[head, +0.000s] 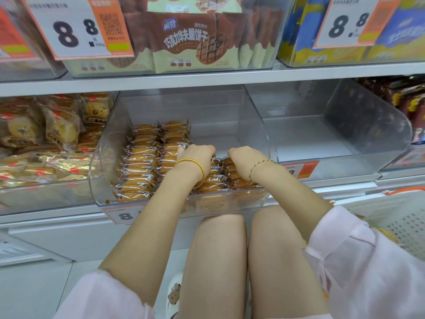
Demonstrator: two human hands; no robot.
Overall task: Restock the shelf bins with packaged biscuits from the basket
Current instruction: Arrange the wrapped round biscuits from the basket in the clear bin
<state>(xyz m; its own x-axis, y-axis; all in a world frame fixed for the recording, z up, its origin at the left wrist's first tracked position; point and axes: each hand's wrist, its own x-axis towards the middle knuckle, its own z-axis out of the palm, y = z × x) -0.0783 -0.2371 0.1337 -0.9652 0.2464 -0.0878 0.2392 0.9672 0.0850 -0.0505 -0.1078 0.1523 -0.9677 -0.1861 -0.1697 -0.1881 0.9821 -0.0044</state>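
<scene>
A clear plastic shelf bin (257,125) in the middle holds rows of packaged round biscuits (142,164) standing on edge, filling its left and front. Both my hands reach into it. My left hand (197,155), with a gold bangle at the wrist, curls its fingers down over the top of a biscuit pack row. My right hand (243,157), with a thin braided bracelet, curls over the packs at the front right (232,178). The back right of the bin floor is bare. The white perforated basket (395,217) stands at the lower right, orange trim on its rim.
An empty clear bin (345,134) sits right of the middle one. A bin of gold-wrapped pastries (46,139) is on the left. Chocolate wafer packs (188,42) and price tags fill the shelf above. My knees (248,249) are close under the shelf edge.
</scene>
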